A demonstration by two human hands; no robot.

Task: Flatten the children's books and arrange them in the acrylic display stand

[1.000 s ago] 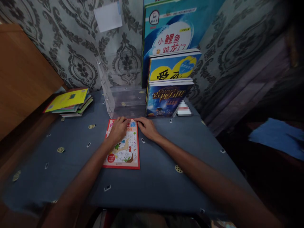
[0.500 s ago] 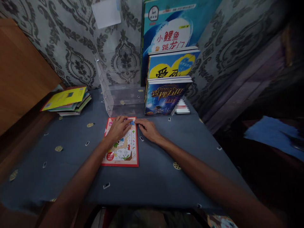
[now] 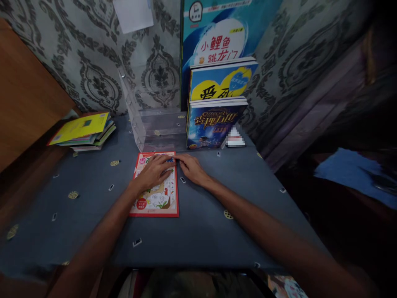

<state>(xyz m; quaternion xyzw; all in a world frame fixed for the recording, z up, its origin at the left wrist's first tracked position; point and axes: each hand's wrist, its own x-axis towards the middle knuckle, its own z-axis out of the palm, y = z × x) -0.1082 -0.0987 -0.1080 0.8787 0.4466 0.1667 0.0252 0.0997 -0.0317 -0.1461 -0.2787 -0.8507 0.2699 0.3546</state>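
A thin red-bordered picture book (image 3: 158, 207) lies face up on the cloth-covered table, its cover printed with a colourful maze-like drawing. Across the upper part of the cover rests my left hand (image 3: 155, 169), palm down with fingers stretched out, hiding much of the title and picture. My right hand (image 3: 192, 169) is at the book's top right corner, its fingers bent and close together. The fingertips touch that corner, and the grip underneath is partly hidden. Just beyond the book stands a clear acrylic book rack (image 3: 139, 128).
In the rack's right side stand a blue book (image 3: 214, 124), a yellow-and-blue book (image 3: 221, 80) and a tall teal book (image 3: 229, 25). A book stack (image 3: 83, 130) lies at the left. A blurred white triangular item (image 3: 235, 138) sits beside the rack. Blue cloth (image 3: 350, 174) lies off to the right.
The view has shifted slightly. My left hand has spread a little further across the upper cover toward the right; my right hand stays at the corner. The book lies flat as before.
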